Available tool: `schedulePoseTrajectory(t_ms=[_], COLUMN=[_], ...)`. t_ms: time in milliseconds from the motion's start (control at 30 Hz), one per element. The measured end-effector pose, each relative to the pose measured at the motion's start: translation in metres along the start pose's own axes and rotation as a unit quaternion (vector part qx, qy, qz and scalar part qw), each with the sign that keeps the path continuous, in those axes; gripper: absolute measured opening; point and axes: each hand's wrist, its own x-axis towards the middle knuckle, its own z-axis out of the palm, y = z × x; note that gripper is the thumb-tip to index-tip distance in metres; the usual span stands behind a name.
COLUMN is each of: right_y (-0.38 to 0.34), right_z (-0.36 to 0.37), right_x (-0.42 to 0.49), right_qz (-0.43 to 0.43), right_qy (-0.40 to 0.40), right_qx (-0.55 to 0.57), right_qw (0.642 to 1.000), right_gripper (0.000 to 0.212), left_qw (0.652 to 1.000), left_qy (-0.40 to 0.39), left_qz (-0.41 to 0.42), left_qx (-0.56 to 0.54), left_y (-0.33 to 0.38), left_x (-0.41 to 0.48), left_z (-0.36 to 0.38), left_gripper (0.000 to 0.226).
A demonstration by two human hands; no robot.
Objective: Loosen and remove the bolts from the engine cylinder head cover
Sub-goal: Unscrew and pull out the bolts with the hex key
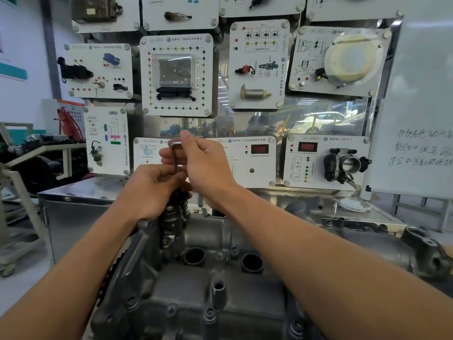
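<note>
The right hand (206, 165) is pinching the bent top of a hex key (174, 157) above the far left end of the cover (186, 288). The left hand (149, 190) is curling round its lower shaft, hiding the tip. Bolts (210, 312) are sitting blurred in the cover's near edge.

A steel-topped desk (78, 190) stands just behind the engine cylinder head cover (196, 293). White training panels (247, 165) stand upright along its back edge. A coiled white cable (353, 204) lies near its right end, apart from them.
</note>
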Motion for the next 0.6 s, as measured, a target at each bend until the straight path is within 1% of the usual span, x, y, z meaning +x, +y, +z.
schedulePoseTrajectory(t_ms=[100, 167, 233, 300, 367, 433, 533, 600], right_y=[-0.0029, -0.0034, -0.0025, -0.002, -0.0014, -0.0013, 0.0007, 0.0011], right_z=[-0.0035, -0.0041, -0.0028, -0.0016, -0.0015, -0.0025, -0.0052, -0.0035], right_x=[0.0028, 0.0038, 0.005, 0.0051, 0.005, 0.0048, 0.0059, 0.0027], right_qz=[0.081, 0.123, 0.148, 0.157, 0.135, 0.081, -0.031, -0.069], right_qy=[-0.024, -0.025, -0.016, -0.006, 0.01, 0.043, 0.088, 0.095], right_qx=[0.055, 0.083, 0.105, 0.107, 0.1, 0.089, -0.036, -0.088], right_qw=[0.995, 0.989, 0.983, 0.982, 0.986, 0.992, 0.995, 0.989], right_gripper=[0.041, 0.043, 0.041, 0.034, 0.026, 0.019, 0.021, 0.024], left_qw=[1.0, 0.999, 0.999, 0.999, 0.999, 0.999, 0.998, 0.997], left_qy=[-0.015, -0.015, -0.016, -0.015, -0.012, -0.011, -0.01, -0.006], left_qz=[0.009, 0.016, 0.018, 0.017, 0.01, 0.001, -0.003, 0.001], left_qx=[0.015, 0.034, 0.044, 0.05, 0.047, 0.042, 0.066, 0.082], left_y=[0.0006, 0.0001, -0.0002, -0.001, -0.0005, 0.0002, 0.0022, 0.0035], left_x=[0.0008, 0.0017, 0.0027, 0.003, 0.0031, 0.0031, 0.0029, 0.003], left_z=[0.0001, 0.0001, 0.0002, 0.0, 0.0, -0.0001, 0.0002, 0.0003], left_gripper=[0.024, 0.025, 0.025, 0.024, 0.025, 0.027, 0.026, 0.024])
